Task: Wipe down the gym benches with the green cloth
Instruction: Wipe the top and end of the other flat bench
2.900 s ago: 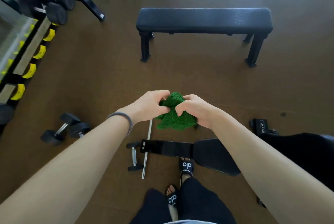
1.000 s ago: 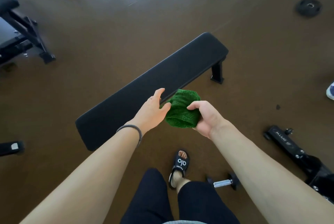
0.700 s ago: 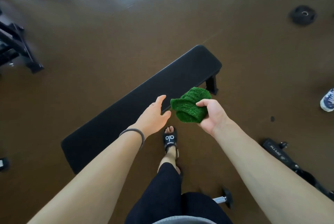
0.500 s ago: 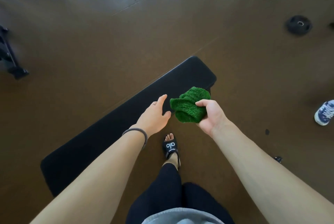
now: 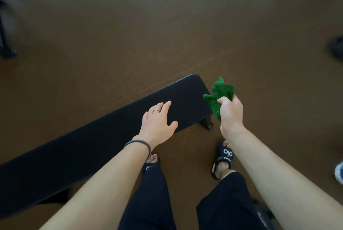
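Right hand (image 5: 230,112) is grasping the green cloth (image 5: 219,96) beside the desk (image 5: 111,136); left hand (image 5: 157,120) is hovering released.
Bunched cloth risks wiping narrowly, missing pad edges.

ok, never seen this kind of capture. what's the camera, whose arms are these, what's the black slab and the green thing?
There is no robot here. A person wears one wide-angle camera on the head, looking forward and down, so the arms coming in from the bottom edge are their own. The black slab is a padded gym bench standing on a brown floor. The left hand is spread open over the bench top; whether it touches the pad is hard to tell. The right hand grips a bunched green cloth just past the bench's end, not yet on the pad. Below are the person's dark trousers and black slides.
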Motion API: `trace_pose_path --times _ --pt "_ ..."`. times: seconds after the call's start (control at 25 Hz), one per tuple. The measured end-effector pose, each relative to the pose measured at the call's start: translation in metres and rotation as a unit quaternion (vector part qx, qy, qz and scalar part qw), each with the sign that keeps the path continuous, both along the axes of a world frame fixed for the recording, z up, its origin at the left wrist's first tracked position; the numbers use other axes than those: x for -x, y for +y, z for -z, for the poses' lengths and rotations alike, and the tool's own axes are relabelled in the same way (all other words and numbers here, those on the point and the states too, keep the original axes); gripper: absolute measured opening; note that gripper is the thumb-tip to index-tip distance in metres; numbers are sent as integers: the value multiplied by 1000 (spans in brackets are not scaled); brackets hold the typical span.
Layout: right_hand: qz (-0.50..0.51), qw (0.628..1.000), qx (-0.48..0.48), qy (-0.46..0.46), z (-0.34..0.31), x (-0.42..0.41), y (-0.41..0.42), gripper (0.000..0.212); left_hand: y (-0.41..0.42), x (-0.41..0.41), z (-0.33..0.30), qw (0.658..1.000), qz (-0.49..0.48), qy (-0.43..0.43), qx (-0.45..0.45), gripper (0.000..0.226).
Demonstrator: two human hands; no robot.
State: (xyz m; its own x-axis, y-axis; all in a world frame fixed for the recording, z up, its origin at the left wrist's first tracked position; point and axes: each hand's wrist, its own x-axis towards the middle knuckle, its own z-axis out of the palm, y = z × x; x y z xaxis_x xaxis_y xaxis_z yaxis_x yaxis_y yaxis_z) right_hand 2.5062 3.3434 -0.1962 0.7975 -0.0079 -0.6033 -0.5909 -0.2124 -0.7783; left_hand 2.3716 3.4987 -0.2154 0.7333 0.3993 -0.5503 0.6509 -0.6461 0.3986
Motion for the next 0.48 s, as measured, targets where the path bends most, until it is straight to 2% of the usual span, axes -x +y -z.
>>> trace_pose_path --times 0.12,0.2,0.24,0.28,0.36,0.4,0.48 --pt "-170 974 69 -129 66 -49 -4 37 -27 -36 61 998 -47 31 -16 81" --pt "-257 933 99 -233 126 -73 -1 39 -45 -55 107 995 -85 37 -32 85" --pt "-326 896 125 -272 160 -79 -2 42 -53 -62 130 994 -98 40 -37 87" --pt "-416 843 161 -301 195 -83 -5 47 -58 -70 153 993 -102 40 -42 87" --pt "-588 683 263 -343 261 -81 -18 58 -66 -83 204 991 -114 28 -63 83" --pt "-622 642 285 -347 289 -78 -25 63 -68 -88 235 989 -123 15 -82 78" --pt "-598 646 276 -386 330 -76 -33 64 -66 -93 292 981 -136 -9 -138 64"
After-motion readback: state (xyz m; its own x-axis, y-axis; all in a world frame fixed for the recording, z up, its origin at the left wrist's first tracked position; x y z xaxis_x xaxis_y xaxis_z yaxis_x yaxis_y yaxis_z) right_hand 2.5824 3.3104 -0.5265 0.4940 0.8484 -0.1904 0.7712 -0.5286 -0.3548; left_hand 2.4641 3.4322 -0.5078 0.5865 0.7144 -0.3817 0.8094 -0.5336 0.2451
